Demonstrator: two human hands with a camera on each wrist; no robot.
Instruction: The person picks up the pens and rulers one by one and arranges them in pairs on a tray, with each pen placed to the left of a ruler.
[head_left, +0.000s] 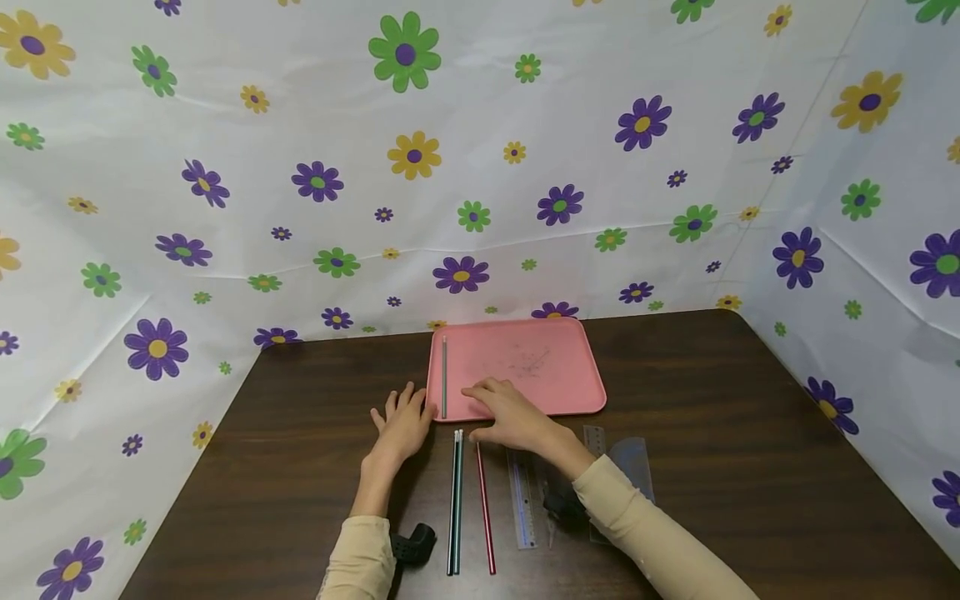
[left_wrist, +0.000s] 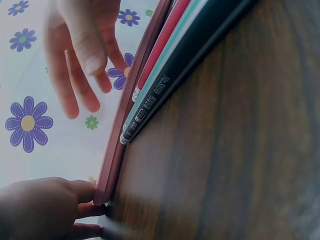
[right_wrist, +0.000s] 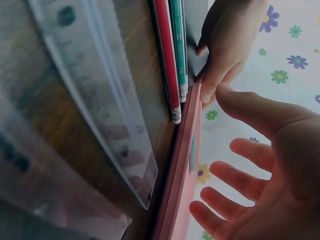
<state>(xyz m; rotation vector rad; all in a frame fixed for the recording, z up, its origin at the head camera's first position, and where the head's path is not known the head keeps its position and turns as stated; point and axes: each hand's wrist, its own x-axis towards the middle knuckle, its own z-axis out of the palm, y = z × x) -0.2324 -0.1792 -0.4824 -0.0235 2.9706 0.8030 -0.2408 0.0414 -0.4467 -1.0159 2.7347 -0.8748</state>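
Observation:
My left hand rests at the near left corner of a pink tray, its fingers spread and touching the rim. Over the tray's front edge, my right hand hovers with loosely extended fingers and nothing in them. Inside the tray, a green pencil lies along the left side. Between my forearms a black pencil and another green pencil lie side by side, their eraser ends toward the tray. A red pencil lies just right of them, its eraser end near the tray in the right wrist view.
A clear ruler lies right of the red pencil. Other clear plastic drawing pieces are partly hidden under my right forearm. Flower-printed cloth stands behind the dark wooden table. Each wrist carries a black camera.

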